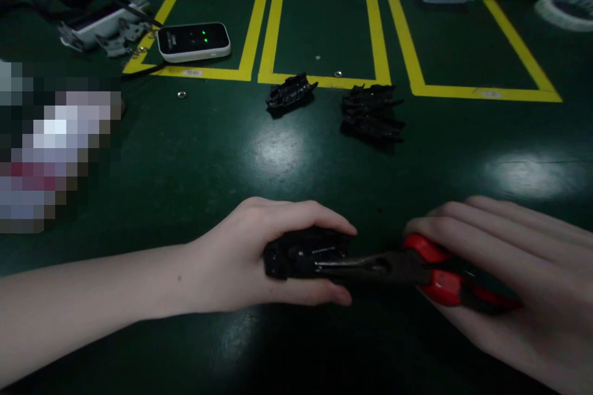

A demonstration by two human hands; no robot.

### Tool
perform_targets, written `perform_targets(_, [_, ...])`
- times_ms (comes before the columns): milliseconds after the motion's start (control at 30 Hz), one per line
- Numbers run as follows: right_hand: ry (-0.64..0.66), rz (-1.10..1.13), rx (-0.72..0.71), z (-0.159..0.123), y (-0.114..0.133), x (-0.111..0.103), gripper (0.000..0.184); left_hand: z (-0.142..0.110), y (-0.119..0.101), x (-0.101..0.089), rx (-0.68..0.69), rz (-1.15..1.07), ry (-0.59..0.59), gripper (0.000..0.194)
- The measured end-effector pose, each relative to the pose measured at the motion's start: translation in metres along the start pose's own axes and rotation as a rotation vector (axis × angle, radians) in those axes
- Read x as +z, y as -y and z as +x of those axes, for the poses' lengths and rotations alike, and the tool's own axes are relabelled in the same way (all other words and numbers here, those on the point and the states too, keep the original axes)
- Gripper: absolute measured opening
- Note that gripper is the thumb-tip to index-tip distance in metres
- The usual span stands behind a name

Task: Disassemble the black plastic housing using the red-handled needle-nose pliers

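Observation:
My left hand [273, 253] is closed around a black plastic part [296, 253], thumb on one side and fingers on the other. In my right hand [504, 271] is a pair of long-nose pliers [393, 266] with red handles, the fingers wrapped round the grips. The tips of the pliers reach into or against the held part; the exact contact is too dark to make out. Farther up the table lie similar black plastic parts: one alone [291, 95], and a pair [370, 112] side by side to its right.
A green table has yellow taped boxes [324, 80] across its far side. A black-and-white device [193, 42] with green lights lies at upper left, beside grey metal pieces [115, 37]. Small metal rings [181, 95] lie nearby. A tape roll [567, 10] sits far right. A blurred-out object [60, 148] is at left.

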State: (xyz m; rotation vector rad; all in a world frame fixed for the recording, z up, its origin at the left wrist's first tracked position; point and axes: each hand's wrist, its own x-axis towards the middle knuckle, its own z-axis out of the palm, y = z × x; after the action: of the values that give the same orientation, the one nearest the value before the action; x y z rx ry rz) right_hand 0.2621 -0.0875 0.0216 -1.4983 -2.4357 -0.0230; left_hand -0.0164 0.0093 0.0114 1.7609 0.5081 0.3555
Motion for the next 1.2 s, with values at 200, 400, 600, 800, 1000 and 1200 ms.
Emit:
perform_targets(200, [0.042, 0.025, -0.053, 0.005, 0.003, -0.003, 0.017, 0.0, 0.003, 0.001, 0.017, -0.031, -0.007, 0.041])
perform_targets(400, [0.03, 0.016, -0.065, 0.006, -0.002, -0.005, 0.017, 0.0, 0.003, 0.001, 0.009, -0.103, 0.016, 0.045])
perform_targets(600, [0.021, 0.062, -0.097, 0.007, -0.004, -0.005, 0.017, -0.001, 0.002, 0.0, -0.003, -0.141, 0.008, 0.047])
perform_targets(800, [0.04, 0.129, -0.05, 0.012, 0.003, -0.001, 0.011, 0.0, 0.004, 0.0, -0.007, -0.141, -0.002, 0.047])
perform_targets(1000, [0.067, 0.236, 0.012, 0.015, 0.004, 0.0, 0.014, -0.001, 0.003, 0.001, -0.022, -0.134, -0.026, 0.048])
perform_targets(1200, [0.059, 0.275, 0.039, 0.016, 0.006, 0.004, 0.015, -0.001, 0.003, 0.001, -0.032, -0.117, -0.038, 0.048])
